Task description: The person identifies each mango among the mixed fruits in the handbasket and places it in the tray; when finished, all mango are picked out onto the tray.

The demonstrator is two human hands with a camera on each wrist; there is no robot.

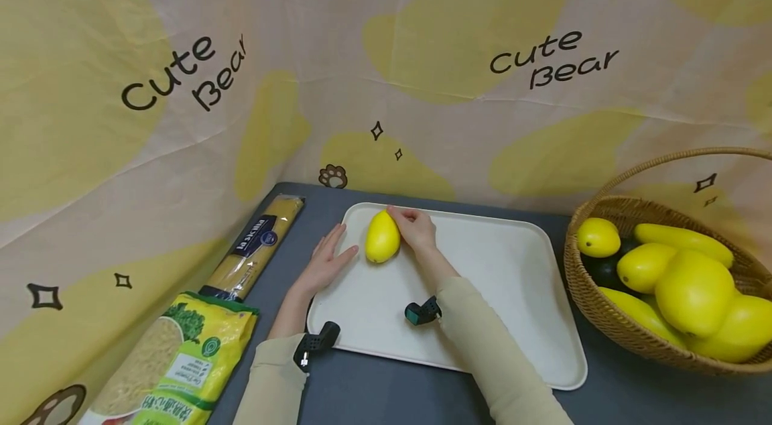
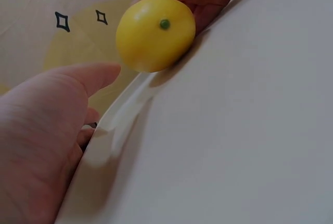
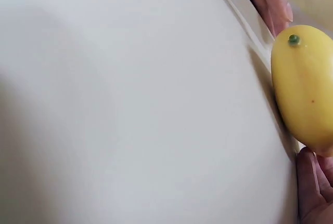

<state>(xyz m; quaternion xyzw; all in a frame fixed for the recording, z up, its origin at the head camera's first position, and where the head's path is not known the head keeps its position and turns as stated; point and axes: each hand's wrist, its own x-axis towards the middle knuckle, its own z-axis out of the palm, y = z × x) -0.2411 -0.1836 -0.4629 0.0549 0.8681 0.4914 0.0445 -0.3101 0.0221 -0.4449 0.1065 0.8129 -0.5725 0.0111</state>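
A yellow lemon (image 1: 382, 237) with a small green stem end is at the left part of the white tray (image 1: 482, 291). My right hand (image 1: 417, 227) pinches the lemon's far, pointed tip between thumb and fingers; in the right wrist view the fingertips (image 3: 307, 169) meet that tip. My left hand (image 1: 326, 264) rests at the tray's left rim, its fingers extended along the outside and its thumb reaching over the rim toward the lemon. A gap shows between the left thumb and the lemon (image 2: 156, 34) in the left wrist view.
At the right stands a wicker basket (image 1: 579, 264) with a tall handle, filled with several yellow fruits and a dark one. Left of the tray lie a pasta pack (image 1: 256, 247) and a yellow-green food bag (image 1: 175, 365). Printed cloth (image 1: 446, 143) hangs behind the grey table (image 1: 374, 385).
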